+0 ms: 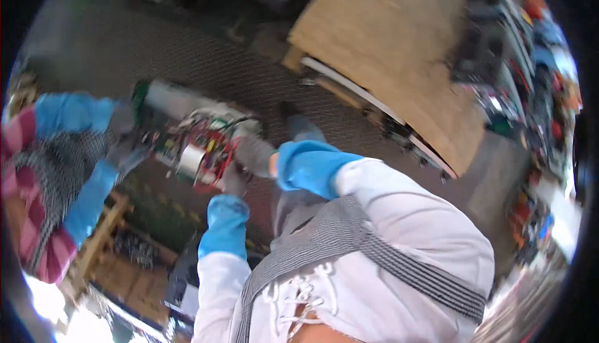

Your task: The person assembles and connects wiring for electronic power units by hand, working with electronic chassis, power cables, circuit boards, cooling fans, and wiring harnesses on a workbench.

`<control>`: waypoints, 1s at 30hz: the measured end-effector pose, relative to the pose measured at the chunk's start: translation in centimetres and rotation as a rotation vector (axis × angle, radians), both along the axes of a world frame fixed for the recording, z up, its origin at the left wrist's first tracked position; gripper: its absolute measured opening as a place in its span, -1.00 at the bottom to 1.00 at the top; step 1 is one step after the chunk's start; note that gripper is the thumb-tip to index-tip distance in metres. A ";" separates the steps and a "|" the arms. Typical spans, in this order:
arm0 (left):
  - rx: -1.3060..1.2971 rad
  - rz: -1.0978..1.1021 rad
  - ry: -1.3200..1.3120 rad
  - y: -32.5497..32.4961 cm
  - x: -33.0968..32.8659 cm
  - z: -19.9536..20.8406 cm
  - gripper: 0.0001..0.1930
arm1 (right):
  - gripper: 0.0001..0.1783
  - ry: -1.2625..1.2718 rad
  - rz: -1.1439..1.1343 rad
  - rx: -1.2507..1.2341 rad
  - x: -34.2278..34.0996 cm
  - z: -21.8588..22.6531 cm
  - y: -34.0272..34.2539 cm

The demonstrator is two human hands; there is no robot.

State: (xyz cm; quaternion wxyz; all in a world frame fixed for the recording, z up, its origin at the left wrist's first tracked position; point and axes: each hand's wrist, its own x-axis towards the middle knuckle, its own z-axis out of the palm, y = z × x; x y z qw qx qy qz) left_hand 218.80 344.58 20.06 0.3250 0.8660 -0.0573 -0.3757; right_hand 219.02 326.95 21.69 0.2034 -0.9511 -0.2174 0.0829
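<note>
Between me and a co-worker is a pale container [181,101] heaped with electronic parts. Red wires [219,161], green circuit boards and a white cylinder [191,159] show among them. My left hand [233,179], in a grey glove, is closed at the near end of the load. Farther up that same end, my right hand [253,153], also gloved in grey, is closed on it. Their fingertips are partly hidden. The opposite end is held by the co-worker's gloved hands [125,146]. Blue sleeve covers hide my forearms near the wrists.
A large wooden board [387,24] lies on a low wheeled platform at the upper right. Dark textured floor [206,49] runs beyond the container. Mixed scrap [530,218] is piled along the right side. A wooden crate [134,274] stands at the lower left.
</note>
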 end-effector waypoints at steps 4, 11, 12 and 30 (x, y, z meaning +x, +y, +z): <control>0.184 -0.177 -0.260 0.8 -4.9 3.1 -0.61 | -0.73 0.321 -0.270 0.157 -1.4 2.3 1.6; -0.207 0.040 -0.167 2.9 -13.5 5.5 -0.59 | -0.71 0.273 -0.187 0.053 -8.7 2.8 3.8; -0.163 0.049 -0.173 3.6 -14.9 6.2 -0.62 | -0.70 0.253 -0.144 0.039 -10.0 3.1 4.5; 0.065 -0.244 -0.475 -2.4 -46.3 19.5 -0.76 | -0.74 0.065 0.329 -0.147 -44.8 18.5 -4.8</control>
